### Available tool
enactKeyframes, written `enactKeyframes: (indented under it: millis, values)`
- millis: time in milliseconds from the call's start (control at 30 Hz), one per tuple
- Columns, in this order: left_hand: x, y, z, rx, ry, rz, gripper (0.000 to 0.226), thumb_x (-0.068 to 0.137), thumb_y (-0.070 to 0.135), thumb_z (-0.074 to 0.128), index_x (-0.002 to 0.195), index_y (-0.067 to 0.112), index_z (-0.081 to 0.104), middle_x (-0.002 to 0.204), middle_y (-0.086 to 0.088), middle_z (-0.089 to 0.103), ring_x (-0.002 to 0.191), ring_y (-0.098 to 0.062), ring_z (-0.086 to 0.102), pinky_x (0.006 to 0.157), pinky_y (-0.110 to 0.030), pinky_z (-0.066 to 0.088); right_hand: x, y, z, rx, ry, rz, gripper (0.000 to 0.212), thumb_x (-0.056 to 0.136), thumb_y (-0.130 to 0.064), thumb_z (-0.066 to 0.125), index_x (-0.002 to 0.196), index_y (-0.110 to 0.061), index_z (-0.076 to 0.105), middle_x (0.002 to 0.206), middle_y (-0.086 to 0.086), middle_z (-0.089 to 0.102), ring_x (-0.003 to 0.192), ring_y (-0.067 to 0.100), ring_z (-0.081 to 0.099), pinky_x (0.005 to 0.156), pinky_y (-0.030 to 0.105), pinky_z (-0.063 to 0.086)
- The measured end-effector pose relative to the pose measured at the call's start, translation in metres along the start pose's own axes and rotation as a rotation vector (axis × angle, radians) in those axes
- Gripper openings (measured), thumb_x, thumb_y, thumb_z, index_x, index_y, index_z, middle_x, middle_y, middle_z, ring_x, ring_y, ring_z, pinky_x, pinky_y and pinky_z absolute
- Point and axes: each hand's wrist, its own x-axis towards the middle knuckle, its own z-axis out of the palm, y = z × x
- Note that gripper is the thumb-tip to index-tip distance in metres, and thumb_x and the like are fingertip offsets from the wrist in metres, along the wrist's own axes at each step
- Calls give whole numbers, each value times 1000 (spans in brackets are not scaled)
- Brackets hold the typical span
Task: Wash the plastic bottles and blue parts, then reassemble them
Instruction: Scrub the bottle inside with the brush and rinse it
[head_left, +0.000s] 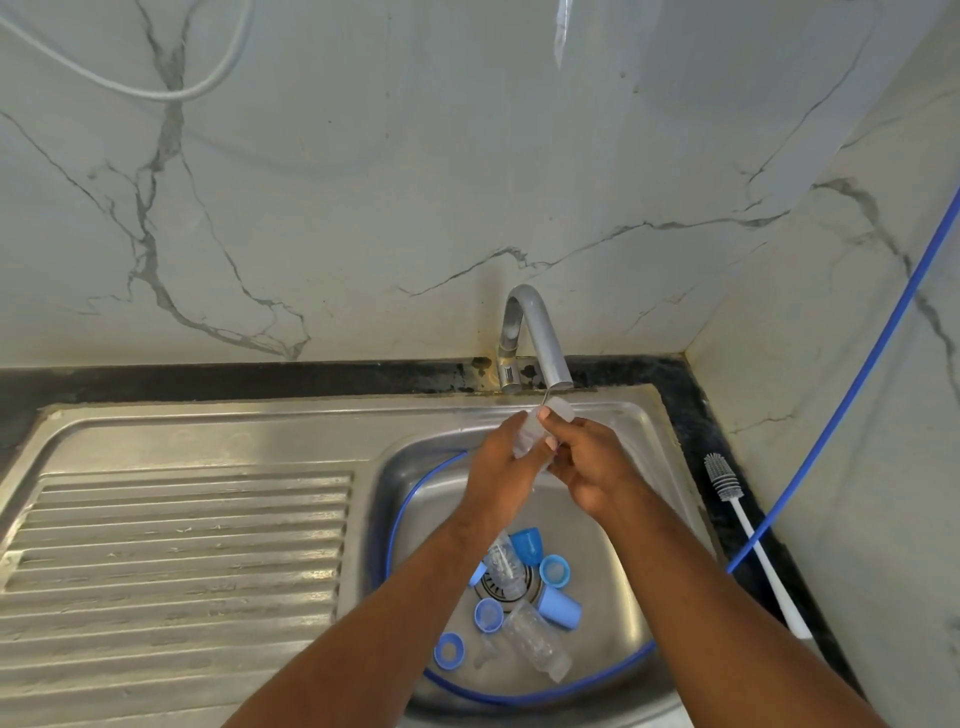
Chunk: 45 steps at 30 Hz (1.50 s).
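Observation:
A clear plastic bottle (535, 426) is held under the tap spout (550, 358), over the sink basin (649, 467). My left hand (498, 467) grips its lower body. My right hand (587, 462) grips it from the right, thumb across its upper part. On the basin floor lie two more clear bottles (535, 644) (504, 566), blue caps (527, 543) (561, 608) and several blue rings (554, 570) (488, 614) (448, 649) around the drain (506, 590). Whether water runs from the spout I cannot tell.
A blue hose (831, 415) comes down the right wall and loops round inside the basin. A grey-headed bottle brush with a white handle (748, 530) lies on the dark counter to the right. The ribbed steel drainboard (176, 551) stretches left. A white cable (171, 93) hangs on the marble wall.

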Motion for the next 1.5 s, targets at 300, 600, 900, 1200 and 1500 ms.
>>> enactKeyframes:
  millis: [300, 600, 900, 1200, 1500]
  values:
    - [15, -8, -5, 2, 78, -121, 17, 99, 21, 61, 106, 6, 67, 97, -11, 74, 91, -26, 70, 87, -46, 56, -2, 1, 1, 196, 54, 95, 24, 93, -16, 70, 114, -4, 66, 104, 19, 74, 96, 30, 73, 85, 40, 60]
    - [12, 4, -16, -68, 243, -194, 29, 85, 18, 81, 111, 10, 71, 92, -10, 77, 75, -18, 76, 72, -33, 64, 8, 7, -7, 83, -26, -49, 41, 94, -4, 63, 133, -16, 56, 118, 16, 70, 106, 33, 69, 91, 48, 59]
    - [6, 5, -33, -233, 106, -179, 28, 100, 27, 63, 125, 15, 64, 114, -8, 73, 97, -17, 74, 73, -25, 60, 5, 8, 16, -193, -128, -27, 41, 87, -35, 76, 123, -17, 65, 108, 7, 76, 101, 24, 73, 81, 37, 61]
    - [-8, -9, -37, -262, 2, -252, 25, 103, 15, 56, 126, 10, 64, 115, -12, 74, 102, -23, 73, 79, -30, 62, -5, 19, -1, -219, -230, -26, 27, 97, -19, 64, 124, -15, 66, 111, 10, 75, 106, 27, 71, 90, 40, 58]
    - [-13, -10, -33, -363, 39, -391, 27, 107, 23, 46, 125, 8, 60, 117, -21, 71, 91, -29, 73, 76, -37, 62, -6, 18, 2, -172, -152, -68, 24, 97, -22, 65, 119, -14, 67, 109, 7, 76, 103, 26, 72, 83, 37, 59]
